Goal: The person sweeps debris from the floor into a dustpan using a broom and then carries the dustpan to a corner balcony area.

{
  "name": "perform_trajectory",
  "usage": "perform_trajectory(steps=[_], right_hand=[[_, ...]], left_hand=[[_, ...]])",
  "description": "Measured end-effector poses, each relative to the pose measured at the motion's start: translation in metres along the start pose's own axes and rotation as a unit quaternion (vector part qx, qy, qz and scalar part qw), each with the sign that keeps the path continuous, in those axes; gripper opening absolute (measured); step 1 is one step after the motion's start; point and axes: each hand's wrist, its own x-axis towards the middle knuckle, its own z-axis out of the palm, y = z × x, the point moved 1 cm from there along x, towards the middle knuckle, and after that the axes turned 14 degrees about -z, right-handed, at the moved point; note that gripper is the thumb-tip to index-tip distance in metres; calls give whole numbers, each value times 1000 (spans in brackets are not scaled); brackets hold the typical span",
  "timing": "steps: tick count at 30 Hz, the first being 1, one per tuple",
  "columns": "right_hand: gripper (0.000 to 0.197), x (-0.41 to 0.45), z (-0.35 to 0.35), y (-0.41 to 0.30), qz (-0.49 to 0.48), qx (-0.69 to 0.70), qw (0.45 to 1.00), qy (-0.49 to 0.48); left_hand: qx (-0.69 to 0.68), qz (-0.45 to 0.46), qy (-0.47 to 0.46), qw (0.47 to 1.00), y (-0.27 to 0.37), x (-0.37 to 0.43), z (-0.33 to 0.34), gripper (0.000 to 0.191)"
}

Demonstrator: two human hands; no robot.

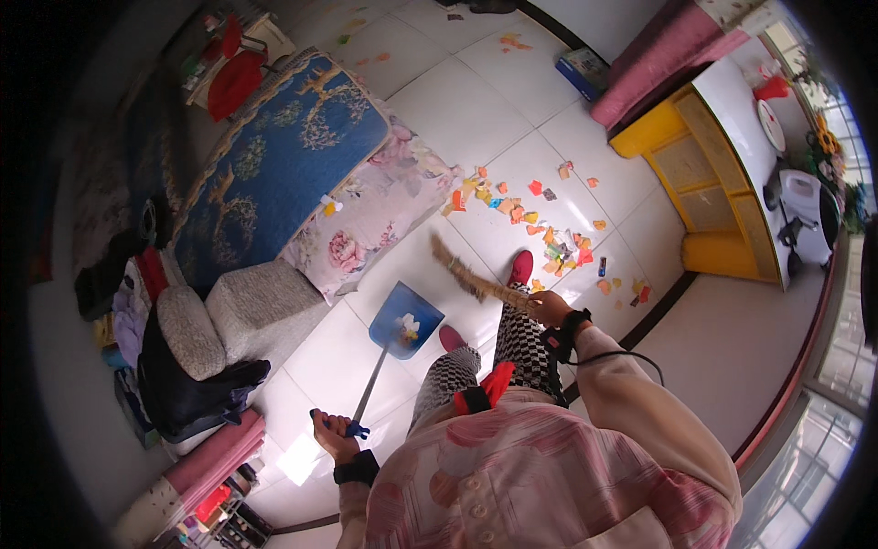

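Observation:
My left hand (334, 435) grips the handle of a long-handled blue dustpan (392, 309), whose pan rests on the tiles left of my feet. A few white and yellowish scraps (408, 328) lie in the pan. In my right hand (549, 308) is a straw hand broom (473, 278), gripped at its narrow end. Its bristles reach out to the left, between the dustpan and a spread of litter. Torn orange, yellow and red scraps (518, 213) are scattered over the floor ahead, and a denser heap of scraps and wrappers (566, 248) lies near my right shoe (521, 267).
A bed or couch with a floral cover (357, 240) and blue mat (295, 137) stands to the left, by a grey cushioned armrest (264, 305). At right is a yellow cabinet (699, 185) with a white top. A blue box (583, 72) sits by the far wall.

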Motion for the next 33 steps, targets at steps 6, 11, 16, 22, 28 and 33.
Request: perform_trajectory(steps=[6, 11, 16, 22, 28, 33], right_hand=[[23, 85, -65, -2, -11, -180, 983, -37], [21, 90, -144, 0, 84, -88, 990, 78], [26, 59, -161, 27, -73, -98, 963, 241], [39, -21, -147, 61, 76, 11, 984, 161], [31, -28, -170, 83, 88, -105, 981, 141], [38, -28, -163, 85, 89, -61, 959, 262]], left_hand=[[-12, -4, -9, 1000, -13, -34, 35, 29], [-6, -48, -26, 999, -24, -50, 76, 30], [25, -54, -54, 997, -31, -52, 136, 29], [62, -59, -128, 988, -26, -44, 183, 29], [121, -50, -230, 964, -14, -46, 247, 30], [117, -27, -278, 953, 5, -41, 299, 29]])
